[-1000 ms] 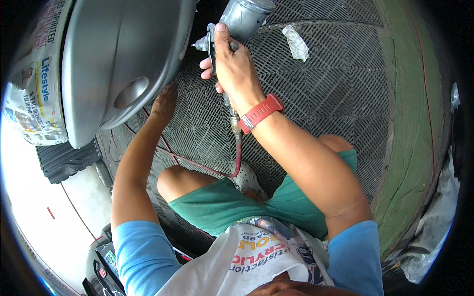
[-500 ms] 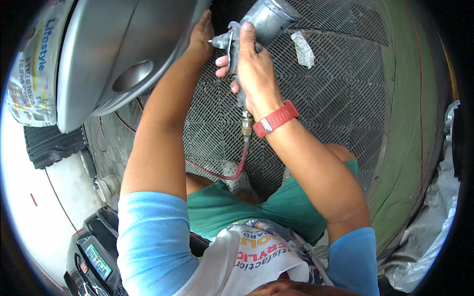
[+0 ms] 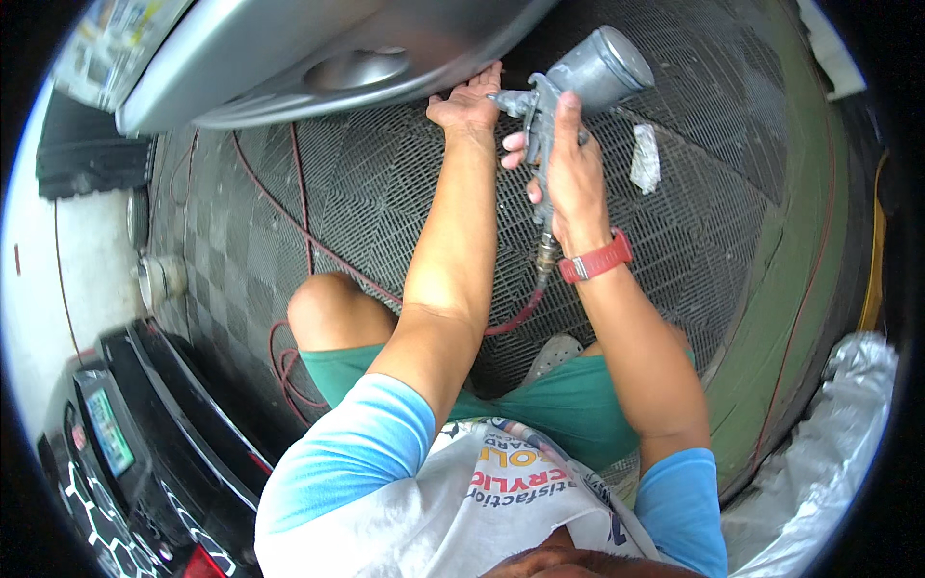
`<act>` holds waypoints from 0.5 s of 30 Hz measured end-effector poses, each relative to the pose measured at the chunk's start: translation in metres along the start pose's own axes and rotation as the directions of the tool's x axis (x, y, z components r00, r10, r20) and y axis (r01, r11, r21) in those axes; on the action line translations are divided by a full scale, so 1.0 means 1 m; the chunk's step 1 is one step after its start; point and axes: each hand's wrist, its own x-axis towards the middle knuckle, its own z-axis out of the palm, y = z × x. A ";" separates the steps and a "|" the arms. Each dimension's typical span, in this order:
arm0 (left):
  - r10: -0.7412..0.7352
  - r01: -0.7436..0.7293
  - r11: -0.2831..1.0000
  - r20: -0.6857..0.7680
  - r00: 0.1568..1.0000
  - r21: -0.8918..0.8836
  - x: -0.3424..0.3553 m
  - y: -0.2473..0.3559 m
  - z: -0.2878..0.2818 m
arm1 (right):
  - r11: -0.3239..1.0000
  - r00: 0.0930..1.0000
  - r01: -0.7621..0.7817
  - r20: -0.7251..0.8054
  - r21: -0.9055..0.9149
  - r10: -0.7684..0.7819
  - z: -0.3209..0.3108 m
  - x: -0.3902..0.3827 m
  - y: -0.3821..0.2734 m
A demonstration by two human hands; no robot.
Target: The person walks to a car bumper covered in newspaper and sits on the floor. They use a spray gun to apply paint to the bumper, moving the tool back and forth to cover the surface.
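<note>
My right hand [image 3: 575,183] is wrapped round the handle of a grey spray gun [image 3: 542,125], thumb up along its back. The gun's metal paint cup [image 3: 602,69] tilts up to the right, and its nozzle points left, close to my left hand. A red hose is coupled to the bottom of the handle. Palm up, my left hand [image 3: 467,104] lies at the lower edge of a silver-grey car bumper [image 3: 270,58]. Its fingers are stretched out along that edge; whether they press on it I cannot tell. An oval recess [image 3: 358,69] shows in the bumper.
Red hose [image 3: 318,246] loops over the dark grid floor mat [image 3: 385,212]. A crumpled paper piece [image 3: 645,159] lies right of the gun. Newspaper masking [image 3: 116,48] covers part of the car. A black car [image 3: 154,453] stands behind at left; plastic sheeting [image 3: 829,433] lies at right.
My view has swung, so the bumper sits higher and more level. My left hand has turned palm up under the bumper's edge. The spray gun stays in my right hand, close to the left.
</note>
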 end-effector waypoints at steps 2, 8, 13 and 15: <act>0.126 -0.119 0.985 -0.050 0.991 0.124 -0.015 0.020 0.020 | 0.998 0.999 -0.020 0.031 -0.061 0.022 0.009 -0.004 0.003; 0.401 -0.350 0.853 -0.056 0.915 0.386 0.003 0.151 0.034 | 0.988 0.987 -0.014 0.159 -0.152 0.038 0.033 -0.022 0.010; 0.520 -0.600 0.589 0.315 0.794 0.541 0.025 0.270 0.065 | 0.978 0.964 0.053 0.265 -0.200 0.002 0.046 -0.033 0.010; 0.576 -0.641 0.510 0.325 0.750 0.574 0.027 0.298 0.076 | 0.966 0.960 0.089 0.280 -0.243 -0.018 0.051 -0.035 0.010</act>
